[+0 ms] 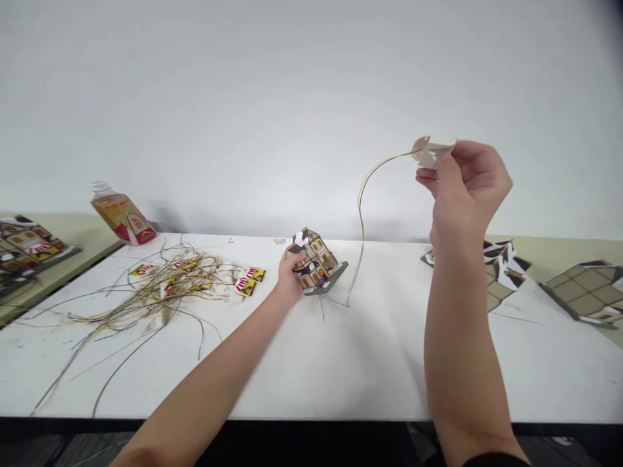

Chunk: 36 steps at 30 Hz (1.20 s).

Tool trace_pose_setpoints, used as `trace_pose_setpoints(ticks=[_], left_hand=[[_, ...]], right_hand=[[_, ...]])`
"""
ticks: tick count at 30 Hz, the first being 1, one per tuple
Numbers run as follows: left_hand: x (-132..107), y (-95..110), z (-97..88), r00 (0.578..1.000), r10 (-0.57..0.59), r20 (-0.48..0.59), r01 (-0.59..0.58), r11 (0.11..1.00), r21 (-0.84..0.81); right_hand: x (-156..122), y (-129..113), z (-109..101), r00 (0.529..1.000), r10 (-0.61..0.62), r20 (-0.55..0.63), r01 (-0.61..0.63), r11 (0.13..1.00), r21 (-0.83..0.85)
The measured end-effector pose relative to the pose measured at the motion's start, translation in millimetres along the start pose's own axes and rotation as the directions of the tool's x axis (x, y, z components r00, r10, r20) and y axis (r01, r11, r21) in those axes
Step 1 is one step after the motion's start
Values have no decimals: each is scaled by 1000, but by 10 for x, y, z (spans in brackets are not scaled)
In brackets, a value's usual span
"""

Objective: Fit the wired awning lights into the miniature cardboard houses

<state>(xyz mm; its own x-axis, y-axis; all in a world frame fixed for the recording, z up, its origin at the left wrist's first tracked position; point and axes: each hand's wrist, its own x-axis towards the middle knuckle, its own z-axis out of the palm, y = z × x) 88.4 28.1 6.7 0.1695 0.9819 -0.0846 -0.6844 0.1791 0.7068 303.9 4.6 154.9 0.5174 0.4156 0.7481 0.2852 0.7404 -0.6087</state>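
Observation:
Near the middle of the table my left hand (291, 275) is closed around a small model house (314, 259), which is tilted above the white surface. Thin dark wires stick out under the house's grey base. Raised high on the right, my right hand (470, 181) pinches a small whitish piece (435, 154) that looks like paper or tape; its kind is unclear. A thin yellow and black wire pair (361, 201) hangs from that piece in a curve down toward the table beside the house.
On the left lies a tangle of wires (180, 279) with several small striped-awning pieces (244, 287). Behind it a bottle of amber liquid (124, 214) leans. Other model houses sit at far left (29, 250) and at right (586, 288), one partly behind my right arm (503, 275).

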Motion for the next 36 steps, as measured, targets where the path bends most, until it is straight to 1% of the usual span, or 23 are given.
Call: trace_pose_setpoints(ticks=[2, 4, 7, 11, 14, 19, 23, 27, 32, 36], left_hand=[[-19, 10, 15, 998, -61, 24, 62, 998, -3], [-30, 11, 26, 996, -88, 20, 88, 996, 0], [-38, -5, 34, 996, -87, -6, 87, 996, 28], [-39, -26, 35, 996, -83, 22, 83, 996, 35], [-43, -27, 33, 993, -112, 36, 112, 994, 14], [-52, -18, 19, 979, -166, 117, 167, 986, -1], [-55, -20, 11, 971, -206, 120, 207, 978, 8], [-75, -19, 36, 964, -219, 149, 219, 976, 16], [-111, -10, 68, 962, -231, 148, 231, 973, 19], [-103, -10, 53, 959, -238, 154, 238, 971, 20]], right_hand=[[13, 27, -17, 1000, -16, 15, 16, 1000, -16], [28, 46, -40, 999, -17, 28, 18, 999, -36], [43, 60, -68, 999, -37, 24, 38, 998, -45], [48, 95, -77, 998, -57, 33, 58, 997, -50], [47, 155, -59, 998, -49, 48, 52, 997, -65], [44, 264, -8, 999, -25, 43, 28, 997, -66], [48, 319, -1, 1000, -13, 9, 13, 998, -66], [55, 347, -28, 1000, 3, 18, -2, 996, -85], [51, 354, -37, 1000, -11, 12, 12, 997, -80], [39, 352, -31, 999, -7, 36, 11, 995, -98]])
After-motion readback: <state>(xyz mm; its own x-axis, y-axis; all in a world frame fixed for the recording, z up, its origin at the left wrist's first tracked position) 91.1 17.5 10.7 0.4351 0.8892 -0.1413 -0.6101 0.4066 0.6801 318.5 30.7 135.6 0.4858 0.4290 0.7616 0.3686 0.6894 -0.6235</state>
